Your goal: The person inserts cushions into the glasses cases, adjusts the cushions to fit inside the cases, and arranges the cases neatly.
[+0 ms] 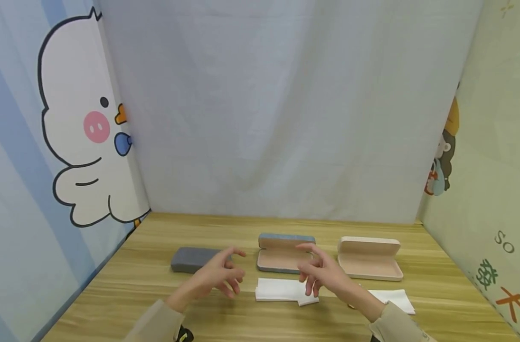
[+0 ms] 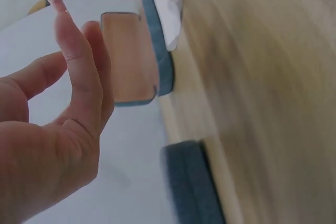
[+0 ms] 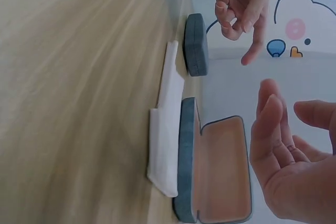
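Both hands hover over the table with loosely bent fingers and nothing held. My left hand (image 1: 220,274) is in front of a closed dark grey-blue glasses case (image 1: 194,259). My right hand (image 1: 324,273) overlaps the right part of an open blue glasses case (image 1: 281,259) with a beige lining. Below that case lies a folded white cloth (image 1: 277,289), partly covered by the right fingers in the head view. In the right wrist view, the cloth (image 3: 168,135) lies along the open case's front edge. Each wrist view shows the two hands apart, facing each other.
An open white glasses case (image 1: 370,266) with a beige lining stands at the right. Another white cloth (image 1: 394,300) lies in front of it, partly behind the right forearm. A pale curtain (image 1: 285,109) hangs behind the wooden table (image 1: 114,299), with printed curtains at both sides.
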`<action>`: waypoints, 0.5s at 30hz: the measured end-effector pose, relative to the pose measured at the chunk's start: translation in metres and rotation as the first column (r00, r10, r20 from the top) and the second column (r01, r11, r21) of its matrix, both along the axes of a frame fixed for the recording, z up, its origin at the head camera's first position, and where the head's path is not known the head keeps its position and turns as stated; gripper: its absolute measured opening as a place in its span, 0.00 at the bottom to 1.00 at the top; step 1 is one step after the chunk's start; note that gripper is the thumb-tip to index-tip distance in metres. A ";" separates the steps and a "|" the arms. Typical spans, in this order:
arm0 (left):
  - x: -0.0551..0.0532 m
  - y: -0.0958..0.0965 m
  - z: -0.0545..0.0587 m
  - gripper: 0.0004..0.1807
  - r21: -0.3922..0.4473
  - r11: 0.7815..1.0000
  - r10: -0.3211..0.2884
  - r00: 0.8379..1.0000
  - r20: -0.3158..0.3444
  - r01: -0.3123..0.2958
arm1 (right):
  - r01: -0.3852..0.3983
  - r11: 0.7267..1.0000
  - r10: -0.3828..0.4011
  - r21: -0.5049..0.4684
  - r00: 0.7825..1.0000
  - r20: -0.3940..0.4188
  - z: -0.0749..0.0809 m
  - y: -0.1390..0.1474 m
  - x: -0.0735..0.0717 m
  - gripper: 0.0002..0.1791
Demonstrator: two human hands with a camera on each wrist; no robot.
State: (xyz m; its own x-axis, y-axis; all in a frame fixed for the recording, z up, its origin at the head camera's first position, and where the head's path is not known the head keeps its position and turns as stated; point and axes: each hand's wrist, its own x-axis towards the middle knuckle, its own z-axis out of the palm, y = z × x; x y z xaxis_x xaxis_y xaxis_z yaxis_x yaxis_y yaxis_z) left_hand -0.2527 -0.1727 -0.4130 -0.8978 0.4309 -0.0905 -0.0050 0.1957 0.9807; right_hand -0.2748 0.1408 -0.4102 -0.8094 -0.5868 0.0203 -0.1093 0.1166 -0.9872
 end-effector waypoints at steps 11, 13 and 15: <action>-0.004 0.023 -0.022 0.38 0.008 1.000 -0.007 0.982 0.189 0.005 | 0.035 0.998 -0.041 0.046 0.990 0.138 -0.036 0.036 0.000 0.37; -0.003 0.027 -0.025 0.39 0.000 1.000 -0.009 0.977 0.213 0.010 | 0.035 0.997 -0.044 0.064 0.987 0.153 -0.042 0.037 0.000 0.37; -0.003 0.030 -0.028 0.40 -0.004 1.000 -0.014 0.970 0.241 0.016 | 0.042 0.995 -0.057 0.094 0.985 0.163 -0.045 0.036 0.002 0.36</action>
